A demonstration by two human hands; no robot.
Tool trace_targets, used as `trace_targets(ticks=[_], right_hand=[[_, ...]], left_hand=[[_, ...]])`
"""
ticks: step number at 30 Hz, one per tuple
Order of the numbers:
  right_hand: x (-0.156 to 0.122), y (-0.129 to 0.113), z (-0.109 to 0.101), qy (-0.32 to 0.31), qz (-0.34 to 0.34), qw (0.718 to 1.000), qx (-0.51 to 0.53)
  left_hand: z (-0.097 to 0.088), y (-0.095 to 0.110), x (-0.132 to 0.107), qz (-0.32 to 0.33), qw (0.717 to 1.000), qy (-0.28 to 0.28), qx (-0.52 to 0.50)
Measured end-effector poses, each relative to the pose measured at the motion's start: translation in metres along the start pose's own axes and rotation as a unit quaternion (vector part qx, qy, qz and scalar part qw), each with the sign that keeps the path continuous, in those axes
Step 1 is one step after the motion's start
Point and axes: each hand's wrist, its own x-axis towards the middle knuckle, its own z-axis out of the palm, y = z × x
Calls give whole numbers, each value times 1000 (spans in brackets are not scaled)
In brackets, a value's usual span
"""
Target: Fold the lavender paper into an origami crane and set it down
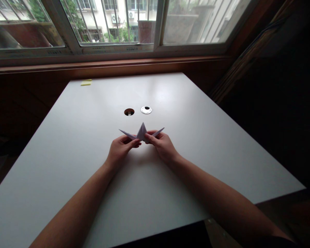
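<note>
Folded paper [141,132] between left hand [119,147] and right hand [165,144], both pinching its lower part, peak pointing up

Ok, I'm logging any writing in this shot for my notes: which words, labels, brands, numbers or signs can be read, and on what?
None can be read with certainty.
Window frame: dark lettering in several places along the bottom, too small and blurred to quote.
Round cover on the table: any marks are too small to tell.
Folded paper: no writing visible.
Yellow paper: no writing visible.
</note>
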Motion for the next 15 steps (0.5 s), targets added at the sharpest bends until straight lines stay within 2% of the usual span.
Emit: trace_targets(ticks=[15], right_hand=[[-2, -3, 2, -10, -3, 999, -39]], left_hand=[[0, 1, 2, -48, 998, -17, -33]])
